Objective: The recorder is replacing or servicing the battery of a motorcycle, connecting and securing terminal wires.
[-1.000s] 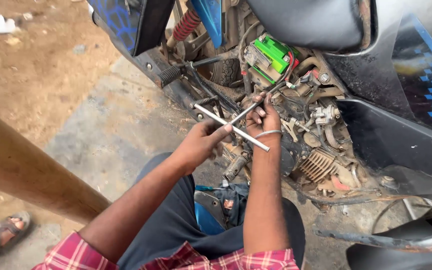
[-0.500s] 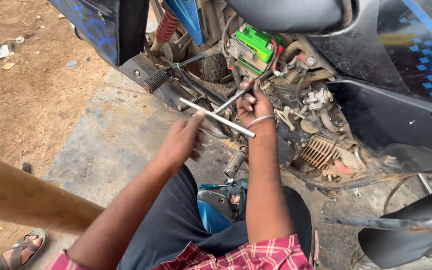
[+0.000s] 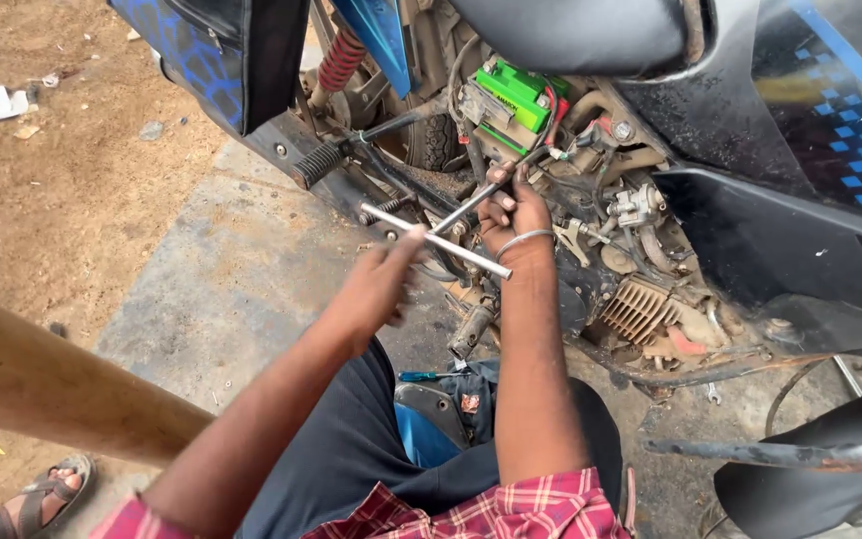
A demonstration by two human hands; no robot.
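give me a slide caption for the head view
Left hand on a T-handle wrench, right hand steadying its shaft at a scooter engine.

The T-handle wrench (image 3: 436,242) is bare, bright metal with a smooth shine. The scooter's body panels (image 3: 820,120) are glossy plastic, blue and black, and the seat (image 3: 571,35) looks like smooth matt vinyl. The engine fins (image 3: 641,309) are dull, grimy cast metal. The green battery (image 3: 516,95) is shiny plastic. The concrete floor (image 3: 212,299) is rough and dusty, the plaid shirt (image 3: 491,509) woven cloth.
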